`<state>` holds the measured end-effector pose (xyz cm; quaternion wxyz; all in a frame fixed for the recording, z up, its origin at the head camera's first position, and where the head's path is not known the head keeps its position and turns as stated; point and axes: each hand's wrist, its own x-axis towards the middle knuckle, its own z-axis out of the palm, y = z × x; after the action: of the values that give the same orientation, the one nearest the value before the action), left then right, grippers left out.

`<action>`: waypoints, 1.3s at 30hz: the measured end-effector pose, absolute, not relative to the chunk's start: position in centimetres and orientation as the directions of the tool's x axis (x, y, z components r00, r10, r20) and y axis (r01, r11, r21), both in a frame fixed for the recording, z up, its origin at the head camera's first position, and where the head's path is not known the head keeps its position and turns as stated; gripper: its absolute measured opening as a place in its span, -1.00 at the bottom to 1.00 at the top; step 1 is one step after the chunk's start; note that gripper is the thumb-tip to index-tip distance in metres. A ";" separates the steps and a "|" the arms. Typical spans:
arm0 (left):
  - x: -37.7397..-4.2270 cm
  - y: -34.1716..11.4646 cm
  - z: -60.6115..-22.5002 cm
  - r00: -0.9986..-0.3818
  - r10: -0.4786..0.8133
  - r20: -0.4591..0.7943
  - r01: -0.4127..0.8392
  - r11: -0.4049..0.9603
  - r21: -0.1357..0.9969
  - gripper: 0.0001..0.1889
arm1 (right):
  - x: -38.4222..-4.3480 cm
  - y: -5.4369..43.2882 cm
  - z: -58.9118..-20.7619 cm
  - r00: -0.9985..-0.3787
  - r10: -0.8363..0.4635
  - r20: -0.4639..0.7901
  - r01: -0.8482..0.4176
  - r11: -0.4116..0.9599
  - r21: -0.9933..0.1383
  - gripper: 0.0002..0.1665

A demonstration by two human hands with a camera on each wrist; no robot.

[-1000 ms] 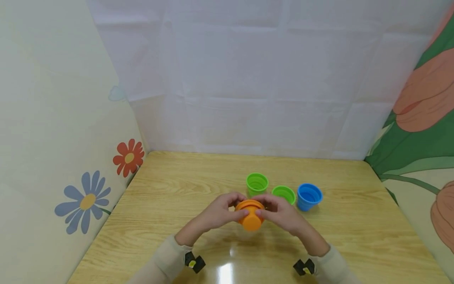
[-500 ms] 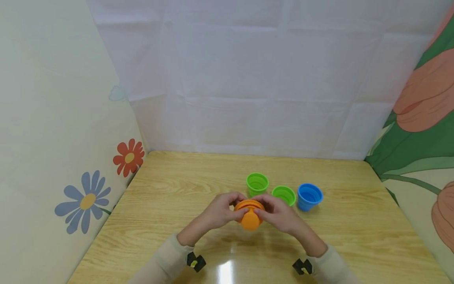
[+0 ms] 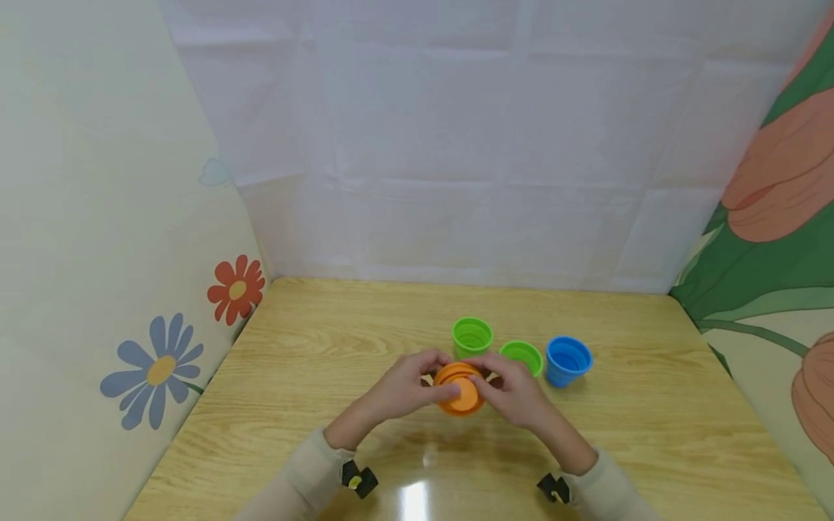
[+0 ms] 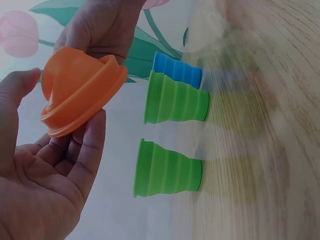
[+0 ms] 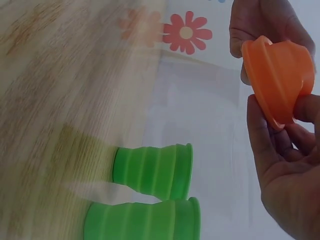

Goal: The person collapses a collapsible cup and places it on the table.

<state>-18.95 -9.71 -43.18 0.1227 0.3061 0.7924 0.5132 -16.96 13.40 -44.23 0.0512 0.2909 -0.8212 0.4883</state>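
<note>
Between both hands, above the table, is an orange collapsible cup [image 3: 465,396], partly folded, its base toward me. My left hand [image 3: 409,387] grips its left side, thumb over the base and fingers curled beneath the rim. The right hand [image 3: 517,392] grips the opposite side, with its thumb at the fold beside the base. In the left wrist view the orange cup [image 4: 82,92] looks dented and lopsided. Just beyond the hands stand two upright green cups, one farther left [image 3: 472,334] and one partly hidden by my right hand [image 3: 523,356].
A blue cup [image 3: 568,360] stands upright to the right of the green ones. The wooden table [image 3: 339,325] ends at a white cloth [image 3: 417,181] behind. Flower-patterned panels flank it at left [image 3: 98,253] and right [image 3: 769,304].
The orange cup's base has been pushed in toward its rim, so the cup is flatter. The hands stay almost in place; the standing cups have not moved.
</note>
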 end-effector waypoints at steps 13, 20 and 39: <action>-18.9 -10.0 -43.0 -0.809 0.579 0.098 0.272 0.223 0.936 -0.67 | -17.0 13.9 -43.6 -0.888 -0.428 0.168 -0.266 0.181 -0.947 -0.58; -19.1 -10.2 -43.2 -0.800 0.598 0.049 0.171 0.148 0.974 -0.66 | -17.0 14.0 -43.2 -0.878 -0.442 0.184 -0.292 0.190 -0.938 -0.59; -18.9 -10.2 -43.3 -0.829 0.552 0.091 0.169 0.092 0.981 -0.67 | -16.8 14.0 -43.8 -0.908 -0.395 0.138 -0.204 0.130 -0.970 -0.54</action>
<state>-18.89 -10.19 -43.28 0.1530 0.2493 0.7230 0.6259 -16.85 14.05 -43.79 -0.0759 0.2002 -0.7477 0.6285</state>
